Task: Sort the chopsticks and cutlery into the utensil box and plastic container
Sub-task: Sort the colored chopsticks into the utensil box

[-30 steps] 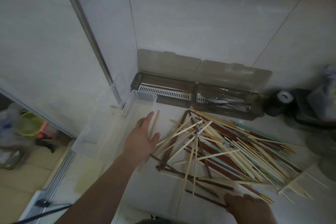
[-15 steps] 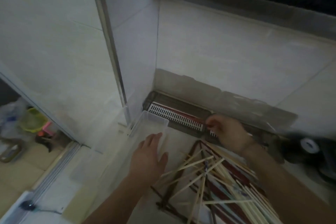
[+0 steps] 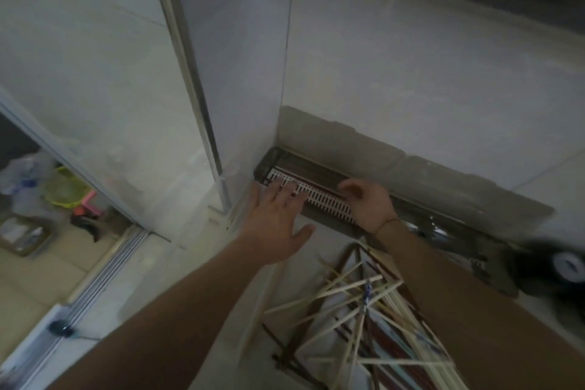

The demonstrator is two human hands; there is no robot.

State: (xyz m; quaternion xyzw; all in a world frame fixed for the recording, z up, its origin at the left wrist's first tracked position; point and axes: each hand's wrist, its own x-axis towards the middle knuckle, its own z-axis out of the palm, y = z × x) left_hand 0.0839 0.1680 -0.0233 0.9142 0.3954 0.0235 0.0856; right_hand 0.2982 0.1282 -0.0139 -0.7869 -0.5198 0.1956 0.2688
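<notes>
utensil box [image 3: 319,168] against wall | chopsticks [image 3: 364,320] before it (heaped) | hands [image 3: 319,206] over box

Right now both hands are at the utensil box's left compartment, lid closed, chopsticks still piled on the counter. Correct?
Not quite: the lid is open, leaning back against the wall, as the head view shows. The rest holds: the left hand and right hand are both at the left compartment of the utensil box, and the chopsticks are piled on the counter.
</notes>
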